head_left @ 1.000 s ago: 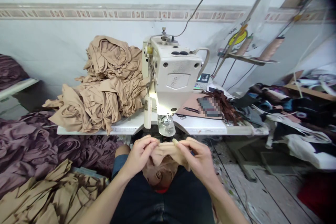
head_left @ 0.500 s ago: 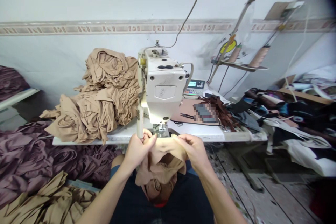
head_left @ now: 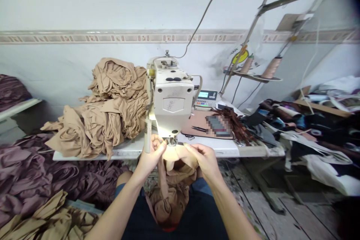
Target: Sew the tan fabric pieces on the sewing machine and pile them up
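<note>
A tan fabric piece (head_left: 174,154) stretches between my two hands at the front edge of the sewing machine (head_left: 173,105). My left hand (head_left: 152,152) pinches its left side beside the presser foot (head_left: 172,141). On the other side, my right hand (head_left: 204,155) grips the fabric between thumb and fingers. The far edge of the cloth lies at the presser foot; whether it is under it I cannot tell. The rest of the cloth hangs in folds down over my lap. The machine's lamp lights the cloth brightly.
A heap of tan fabric (head_left: 112,112) covers the table's left side. Purple cloth (head_left: 25,176) is piled below left. Right of the machine lie tweezers (head_left: 199,129), brown strips (head_left: 234,122) and a control panel (head_left: 206,97). Thread cones (head_left: 272,68) stand behind.
Both hands have brought the cloth's edge closer to the presser foot. The hanging folds have shifted and drop lower over the lap. The view has tilted slightly.
</note>
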Motion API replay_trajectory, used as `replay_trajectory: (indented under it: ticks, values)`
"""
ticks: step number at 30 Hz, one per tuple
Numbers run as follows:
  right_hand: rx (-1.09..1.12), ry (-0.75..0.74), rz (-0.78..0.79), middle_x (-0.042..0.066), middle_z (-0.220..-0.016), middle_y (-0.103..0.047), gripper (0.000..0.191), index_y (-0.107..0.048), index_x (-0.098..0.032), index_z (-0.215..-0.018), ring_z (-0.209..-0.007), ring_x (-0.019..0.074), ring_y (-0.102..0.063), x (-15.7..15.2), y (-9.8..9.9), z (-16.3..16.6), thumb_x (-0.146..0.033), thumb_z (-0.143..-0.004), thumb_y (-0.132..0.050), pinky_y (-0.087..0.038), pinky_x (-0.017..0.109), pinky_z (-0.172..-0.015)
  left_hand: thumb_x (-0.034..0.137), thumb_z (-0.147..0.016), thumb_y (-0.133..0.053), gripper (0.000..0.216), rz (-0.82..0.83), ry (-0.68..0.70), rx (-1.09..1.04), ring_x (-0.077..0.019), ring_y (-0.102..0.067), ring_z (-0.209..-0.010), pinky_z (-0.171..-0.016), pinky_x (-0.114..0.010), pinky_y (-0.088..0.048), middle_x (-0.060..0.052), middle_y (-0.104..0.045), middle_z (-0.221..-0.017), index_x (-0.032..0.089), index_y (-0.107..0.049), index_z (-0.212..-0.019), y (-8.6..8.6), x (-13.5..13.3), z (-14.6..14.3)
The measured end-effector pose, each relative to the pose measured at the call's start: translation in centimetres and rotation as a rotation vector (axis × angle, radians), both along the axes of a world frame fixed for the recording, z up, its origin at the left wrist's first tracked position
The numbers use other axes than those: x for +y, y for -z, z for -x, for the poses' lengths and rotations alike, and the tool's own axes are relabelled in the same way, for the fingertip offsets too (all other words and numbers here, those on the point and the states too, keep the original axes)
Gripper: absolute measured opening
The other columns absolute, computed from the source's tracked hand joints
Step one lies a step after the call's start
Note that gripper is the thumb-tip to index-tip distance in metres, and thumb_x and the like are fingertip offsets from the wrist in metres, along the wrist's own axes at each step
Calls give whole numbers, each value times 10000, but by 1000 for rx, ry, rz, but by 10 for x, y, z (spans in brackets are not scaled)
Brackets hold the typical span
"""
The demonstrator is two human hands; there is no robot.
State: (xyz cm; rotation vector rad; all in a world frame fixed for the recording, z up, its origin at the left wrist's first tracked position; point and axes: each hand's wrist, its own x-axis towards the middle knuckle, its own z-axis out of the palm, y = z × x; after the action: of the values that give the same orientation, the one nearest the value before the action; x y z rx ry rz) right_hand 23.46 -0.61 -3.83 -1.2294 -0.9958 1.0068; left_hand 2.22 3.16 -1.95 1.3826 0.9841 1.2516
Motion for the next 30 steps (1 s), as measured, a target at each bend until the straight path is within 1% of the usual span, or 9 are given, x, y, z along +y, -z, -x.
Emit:
replay_trajectory:
  ticks: [4, 8, 13, 16, 18, 20, 23, 26, 30]
  values:
    - [-25, 7, 4, 35, -674, -696, 565, -781, -147, -746, -652, 197, -592, -12, 20, 2, -706, -774, -861, -451, 303, -618, 592, -941, -735, 420, 55, -57, -14, -123, -484, -588, -614, -221, -391, 90, -475, -641, 217, -551, -979, 11, -10, 7]
    - [-124, 103, -41, 77, -808, -767, 548, -803, -165, -819, -766, 247, -662, -38, 46, 7, -712, -799, -839, -524, 340, -707, 625, -999, -635, 439, 32, -74, 227, -166, -579, -681, -662, -254, -433, 24, -606, -708, 192, -636, -928, 32, -28, 34]
    - [-122, 71, -24, 33, -579, -658, 556, -728, -198, -660, -584, 207, -602, -68, 65, 33, -678, -942, -720, -522, 332, -631, 649, -902, -760, 477, 89, -31, 277, -179, -624, -687, -672, -263, -456, 3, -672, -727, 179, -686, -942, 49, -32, 79]
    - [6, -146, -19, 111, -1007, -826, 463, -845, -203, -1008, -896, 289, -747, -68, 61, 61, -651, -911, -784, -603, 364, -786, 656, -796, -867, 541, 163, -77, 99, -180, -650, -684, -698, -270, -496, 4, -685, -727, 181, -666, -962, 46, -28, 91]
    - [139, -310, -17, 106, -1241, -798, 542, -800, -247, -1258, -1101, 309, -739, -63, 55, 79, -626, -873, -845, -612, 376, -897, 641, -774, -896, 546, 163, -118, 59, -179, -656, -694, -711, -271, -511, 2, -693, -735, 181, -675, -968, 43, -29, 92]
    - [225, -398, 7, 76, -1076, -805, 567, -788, -236, -1233, -954, 262, -747, -60, 49, 95, -654, -856, -853, -608, 338, -810, 648, -787, -885, 535, 141, -141, 77, -171, -640, -683, -693, -260, -504, 5, -683, -724, 177, -698, -957, 42, -34, 89]
    - [221, -419, 91, -3, -667, -662, 564, -759, -168, -876, -548, 133, -563, -62, 47, 106, -727, -840, -828, -472, 255, -553, 694, -858, -801, 534, 159, -86, 123, -178, -634, -699, -677, -260, -501, -14, -698, -752, 171, -726, -932, 46, -48, 85]
    - [234, -403, 172, -41, -567, -567, 603, -679, -169, -745, -464, 91, -456, -71, 49, 95, -742, -784, -862, -359, 235, -486, 703, -915, -733, 537, 214, 9, 165, -165, -597, -674, -625, -244, -468, -18, -696, -759, 168, -733, -881, 54, -62, 88]
    - [132, -428, 230, -69, -491, -451, 683, -519, -208, -595, -444, 80, -376, -88, 49, 63, -790, -742, -842, -247, 235, -456, 603, -931, -763, 463, 220, 361, 353, -163, -585, -681, -657, -248, -464, -13, -661, -716, 165, -760, -782, 64, -74, 98]
